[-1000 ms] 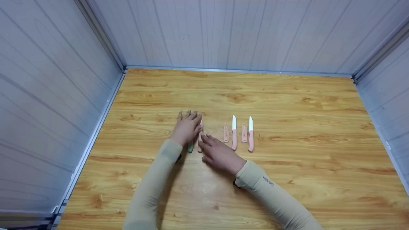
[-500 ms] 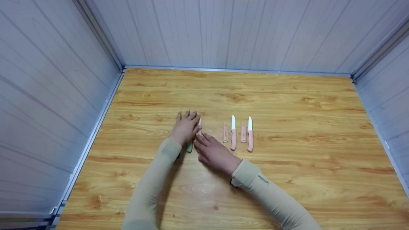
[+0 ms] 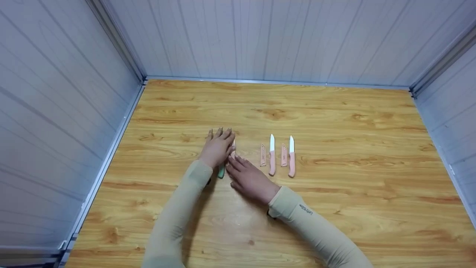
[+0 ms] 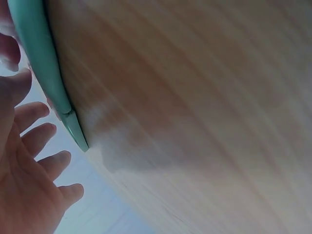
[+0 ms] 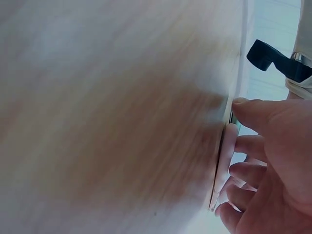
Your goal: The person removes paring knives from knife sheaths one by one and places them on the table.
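In the head view my left hand [image 3: 217,149] lies over a green-handled knife [image 3: 221,171], whose handle end shows below the palm. The left wrist view shows that green knife [image 4: 44,58] flat on the table, my left fingers [image 4: 41,136] spread loosely beside it. A pink strip [image 3: 233,150], part of a pink knife, shows between my hands. My right hand [image 3: 253,180] reaches over its lower end, fingers fairly straight. In the right wrist view those fingers [image 5: 248,173] touch or nearly touch the pink handle [image 5: 225,151]. Both blades are largely hidden.
Two pink-handled knives with white blades, one nearer [image 3: 272,156] and one farther right [image 3: 292,158], lie parallel, tips away. Beside each lies a pink sheath, the left one [image 3: 263,154] and the right one [image 3: 284,154]. Pale panel walls [image 3: 245,41] enclose the wooden table [image 3: 353,167].
My right hand has shifted slightly left, and its fingers now cover the pink handle's lower end. My left hand has stayed nearly still. The knives on the right have not moved.
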A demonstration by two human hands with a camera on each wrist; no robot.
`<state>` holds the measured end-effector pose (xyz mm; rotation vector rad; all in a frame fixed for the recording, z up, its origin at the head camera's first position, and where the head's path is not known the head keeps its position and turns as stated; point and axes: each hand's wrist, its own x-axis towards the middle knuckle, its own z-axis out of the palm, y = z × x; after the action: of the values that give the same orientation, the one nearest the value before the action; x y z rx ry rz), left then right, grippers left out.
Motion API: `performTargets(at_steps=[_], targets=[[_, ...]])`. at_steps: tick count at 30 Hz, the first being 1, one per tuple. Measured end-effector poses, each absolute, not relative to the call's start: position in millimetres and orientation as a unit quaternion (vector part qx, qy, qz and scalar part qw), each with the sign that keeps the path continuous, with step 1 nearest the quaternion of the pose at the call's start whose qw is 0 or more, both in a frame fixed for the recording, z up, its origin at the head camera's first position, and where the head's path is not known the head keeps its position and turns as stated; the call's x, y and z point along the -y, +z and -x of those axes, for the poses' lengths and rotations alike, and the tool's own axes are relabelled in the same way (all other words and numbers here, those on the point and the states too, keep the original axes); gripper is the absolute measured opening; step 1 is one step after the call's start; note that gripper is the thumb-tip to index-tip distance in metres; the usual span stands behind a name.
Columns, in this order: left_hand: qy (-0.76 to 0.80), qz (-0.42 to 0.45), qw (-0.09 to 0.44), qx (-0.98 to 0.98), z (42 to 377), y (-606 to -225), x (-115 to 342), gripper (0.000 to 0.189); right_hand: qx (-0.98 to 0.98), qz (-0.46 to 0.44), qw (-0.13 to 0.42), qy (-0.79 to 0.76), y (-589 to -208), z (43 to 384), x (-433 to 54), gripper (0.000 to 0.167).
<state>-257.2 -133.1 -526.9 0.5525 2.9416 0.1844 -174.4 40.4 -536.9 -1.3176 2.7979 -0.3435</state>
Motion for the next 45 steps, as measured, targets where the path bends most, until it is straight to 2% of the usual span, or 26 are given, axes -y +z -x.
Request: performTargets(at_steps=[12, 21, 29, 36, 45], targets=[[0.07, -0.19, 0.067, -0.977, 255.6, -528.2, 132.4, 0.052, -0.903, 0.418, 0.042, -0.09, -533.5, 174.8, -37.7, 0.065], [0.064, -0.189, 0.085, -0.976, 255.9, -530.8, 130.1, 0.055, -0.903, 0.421, 0.019, -0.081, -531.1, 173.8, -35.1, 0.061], [0.066, -0.188, 0.081, -0.977, 255.2, -530.3, 129.4, 0.055, -0.912, 0.402, 0.031, -0.077, -529.2, 173.8, -32.5, 0.064], [0.071, -0.189, 0.08, -0.976, 256.3, -528.0, 128.4, 0.055, -0.913, 0.403, 0.006, -0.067, -531.9, 174.5, -32.1, 0.061], [0.076, -0.191, 0.073, -0.976, 256.0, -528.4, 128.4, 0.055, -0.906, 0.417, -0.064, -0.041, -537.1, 178.3, -27.5, 0.042]])
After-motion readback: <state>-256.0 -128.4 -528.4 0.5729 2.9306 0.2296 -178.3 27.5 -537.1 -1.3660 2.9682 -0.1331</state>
